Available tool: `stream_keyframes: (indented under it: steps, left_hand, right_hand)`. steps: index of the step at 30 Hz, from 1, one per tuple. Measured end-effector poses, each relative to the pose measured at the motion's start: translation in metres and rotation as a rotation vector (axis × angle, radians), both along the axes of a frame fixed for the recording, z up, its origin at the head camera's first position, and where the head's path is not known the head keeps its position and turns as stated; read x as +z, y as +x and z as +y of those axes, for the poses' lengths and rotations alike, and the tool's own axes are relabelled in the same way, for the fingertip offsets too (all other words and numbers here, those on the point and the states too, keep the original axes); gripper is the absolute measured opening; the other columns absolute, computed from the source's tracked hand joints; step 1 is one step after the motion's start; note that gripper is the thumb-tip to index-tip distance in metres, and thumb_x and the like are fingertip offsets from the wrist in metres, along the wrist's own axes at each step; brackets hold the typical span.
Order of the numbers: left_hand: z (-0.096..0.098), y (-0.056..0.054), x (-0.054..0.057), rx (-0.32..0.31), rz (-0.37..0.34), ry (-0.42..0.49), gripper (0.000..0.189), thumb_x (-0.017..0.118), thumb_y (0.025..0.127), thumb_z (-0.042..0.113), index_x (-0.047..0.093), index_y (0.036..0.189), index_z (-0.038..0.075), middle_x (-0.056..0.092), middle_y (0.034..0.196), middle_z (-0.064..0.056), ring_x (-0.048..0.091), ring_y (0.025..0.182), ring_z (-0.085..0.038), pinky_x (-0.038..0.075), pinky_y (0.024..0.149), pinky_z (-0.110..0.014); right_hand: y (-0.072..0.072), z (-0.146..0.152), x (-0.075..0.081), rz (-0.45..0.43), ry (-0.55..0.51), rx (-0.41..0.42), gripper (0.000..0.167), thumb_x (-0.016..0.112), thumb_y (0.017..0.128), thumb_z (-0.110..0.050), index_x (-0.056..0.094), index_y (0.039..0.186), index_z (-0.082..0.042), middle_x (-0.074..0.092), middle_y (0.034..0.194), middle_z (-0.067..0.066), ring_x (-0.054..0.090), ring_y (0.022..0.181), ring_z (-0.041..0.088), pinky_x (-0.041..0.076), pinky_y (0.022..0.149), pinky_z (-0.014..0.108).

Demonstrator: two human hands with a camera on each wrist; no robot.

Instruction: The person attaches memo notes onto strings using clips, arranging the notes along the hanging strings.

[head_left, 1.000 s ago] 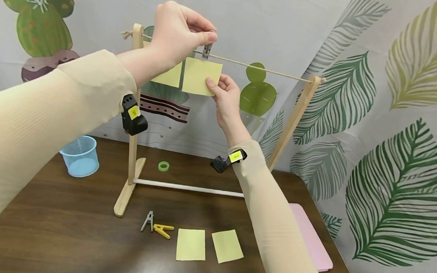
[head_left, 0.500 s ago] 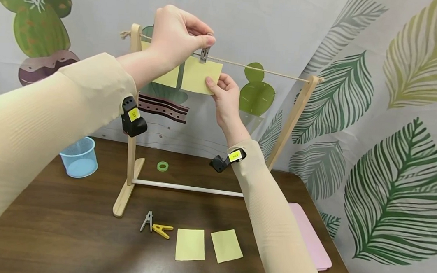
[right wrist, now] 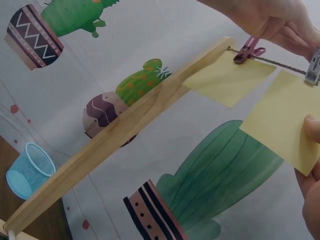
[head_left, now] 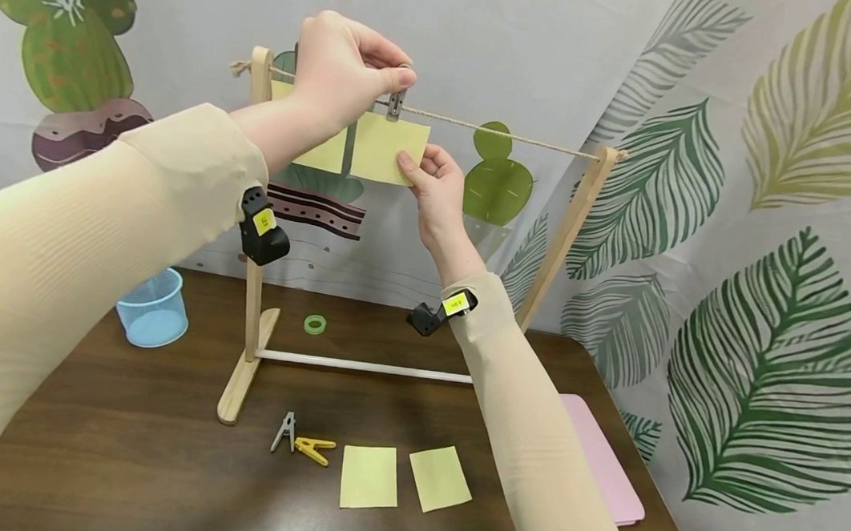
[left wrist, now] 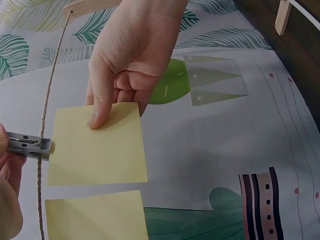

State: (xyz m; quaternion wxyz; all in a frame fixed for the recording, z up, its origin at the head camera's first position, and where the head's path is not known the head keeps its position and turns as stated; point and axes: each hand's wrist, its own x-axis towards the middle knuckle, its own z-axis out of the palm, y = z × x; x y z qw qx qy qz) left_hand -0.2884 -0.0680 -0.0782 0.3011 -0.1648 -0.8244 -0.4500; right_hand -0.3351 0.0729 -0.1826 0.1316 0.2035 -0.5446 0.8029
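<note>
My left hand [head_left: 342, 65] pinches a grey clothespin [head_left: 395, 105] between thumb and fingers at the rope [head_left: 490, 131]. In the left wrist view, the clothespin [left wrist: 30, 143] straddles the rope, its tip right at the edge of a yellow paper note [left wrist: 100, 150]. My right hand [head_left: 440, 190] holds that note by its lower right corner, thumb in front and fingers behind. Beside it, a second yellow note [head_left: 328, 152] hangs from the rope, partly hidden by my left arm. A pink clothespin [right wrist: 245, 52] clips this one in the right wrist view.
The rope runs between two posts of a wooden stand [head_left: 250, 304]. Lying on the table [head_left: 134, 443] are grey [head_left: 284, 432] and yellow [head_left: 312, 450] clothespins, two yellow notes [head_left: 369, 477], a green ring [head_left: 315, 325] and a pink flat item [head_left: 596, 451]. A blue mesh basket [head_left: 154, 315] stands left.
The grey clothespin has come down slightly, its tip now overlapping the note's top edge more. Both hands keep their grips, and the head view has shifted a little.
</note>
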Motion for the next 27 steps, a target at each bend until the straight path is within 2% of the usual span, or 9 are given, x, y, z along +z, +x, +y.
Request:
stream_keyframes:
  steps: [10,22,27]
  left_hand:
    - [-0.0014,0.0000,-0.0025,0.023,-0.046,-0.018,0.031,0.075,0.086,0.037,0.077,0.108,0.016,0.076,0.103,0.003,0.067,0.085,0.003,0.045,0.071,-0.015]
    - [-0.0007,0.0000,-0.0033,0.021,-0.060,-0.029,0.035,0.075,0.085,0.038,0.075,0.113,0.016,0.075,0.107,0.000,0.070,0.092,-0.001,0.048,0.073,-0.016]
    - [-0.0009,-0.0002,-0.0033,0.026,-0.074,-0.024,0.038,0.076,0.084,0.038,0.074,0.114,0.016,0.074,0.109,-0.001,0.070,0.096,-0.003,0.051,0.078,-0.018]
  right_hand:
    - [-0.0016,0.0006,0.0003,0.011,0.023,0.002,0.016,0.061,0.091,0.008,0.060,0.089,-0.008,0.069,0.079,-0.003,0.066,0.073,0.008,0.052,0.071,0.020]
    - [-0.0004,0.0021,0.0020,0.003,0.034,-0.006,0.012,0.062,0.091,0.006,0.061,0.092,-0.005,0.068,0.078,-0.003,0.066,0.074,0.008,0.052,0.071,0.020]
    - [-0.0002,0.0027,0.0028,0.003,0.044,-0.008,0.010,0.063,0.091,0.005,0.061,0.094,-0.004,0.068,0.080,-0.002,0.066,0.075,0.008,0.053,0.071,0.021]
